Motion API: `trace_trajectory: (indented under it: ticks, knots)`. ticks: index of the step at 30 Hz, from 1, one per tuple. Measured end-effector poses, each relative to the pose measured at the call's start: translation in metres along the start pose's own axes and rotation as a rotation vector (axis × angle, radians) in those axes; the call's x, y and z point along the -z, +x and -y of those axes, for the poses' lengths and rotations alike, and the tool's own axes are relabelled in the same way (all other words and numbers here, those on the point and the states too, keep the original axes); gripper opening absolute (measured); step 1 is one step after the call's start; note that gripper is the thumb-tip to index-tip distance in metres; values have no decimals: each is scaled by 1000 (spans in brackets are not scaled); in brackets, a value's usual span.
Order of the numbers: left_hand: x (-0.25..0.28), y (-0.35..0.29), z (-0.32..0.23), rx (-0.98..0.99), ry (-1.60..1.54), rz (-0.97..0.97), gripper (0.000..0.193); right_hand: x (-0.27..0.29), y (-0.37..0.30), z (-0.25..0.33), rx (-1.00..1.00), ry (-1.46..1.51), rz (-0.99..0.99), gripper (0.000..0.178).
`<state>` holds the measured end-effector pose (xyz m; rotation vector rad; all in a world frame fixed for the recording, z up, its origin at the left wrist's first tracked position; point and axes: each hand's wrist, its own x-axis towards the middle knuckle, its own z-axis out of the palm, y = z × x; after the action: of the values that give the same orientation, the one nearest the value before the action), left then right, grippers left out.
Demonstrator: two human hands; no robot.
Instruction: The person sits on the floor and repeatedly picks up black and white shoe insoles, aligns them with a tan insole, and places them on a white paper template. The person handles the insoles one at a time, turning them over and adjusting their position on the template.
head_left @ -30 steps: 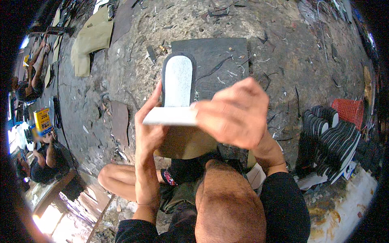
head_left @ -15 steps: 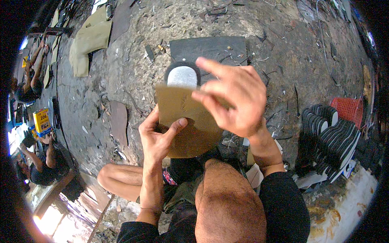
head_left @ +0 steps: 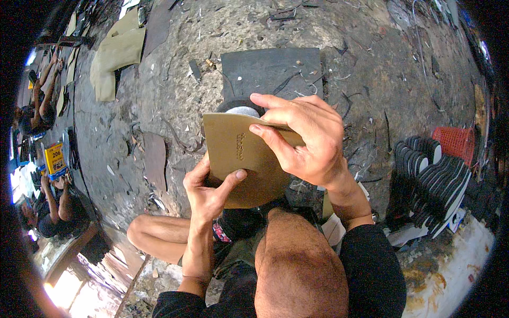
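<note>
A tan sole-shaped insole piece (head_left: 238, 159) is held up in front of me, its flat tan face toward the camera. My left hand (head_left: 209, 191) grips its lower left edge, thumb across the face. My right hand (head_left: 302, 138) is closed over its upper right edge, fingers pressing on it. Behind the top edge a black and white sole (head_left: 241, 110) peeks out. A dark rubber sheet (head_left: 275, 69) lies on the floor beyond.
Stacks of black soles (head_left: 432, 185) stand at the right beside a red basket (head_left: 456, 140). Tan sheet material (head_left: 114, 55) lies at the far left. My bare knees (head_left: 297, 270) are below. Other people sit at the left edge (head_left: 50, 206). Scraps litter the floor.
The white-faced sole seen from its edge a second ago is now covered by the tan insole, turned flat toward me. My right hand shifted over its upper right edge.
</note>
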<state>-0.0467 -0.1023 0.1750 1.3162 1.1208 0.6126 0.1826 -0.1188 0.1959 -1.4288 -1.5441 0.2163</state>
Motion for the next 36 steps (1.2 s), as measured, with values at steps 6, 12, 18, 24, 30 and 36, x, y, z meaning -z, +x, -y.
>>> trace_trajectory:
  ticks: [6, 12, 18, 24, 30, 36]
  knots:
    - [-5, -1, 4, 46, -21, -5, 51, -5, -4, -8, -36, 46, -22, 16]
    - [-7, -4, 10, 15, 37, -15, 63, -8, -5, -10, -75, 93, -15, 15]
    - [-7, 7, 4, -10, -65, 32, 89, -8, -10, -7, -105, 112, 47, 14]
    - [-7, 30, -20, -33, -21, 3, 68, -12, -9, -1, -268, 325, 58, 17]
    - [-14, 30, -15, 8, -123, -76, 49, -6, 2, -7, -600, 494, 254, 12]
    - [-19, 53, -24, -24, 29, -200, 27, -21, 5, -8, -582, 516, 178, 15]
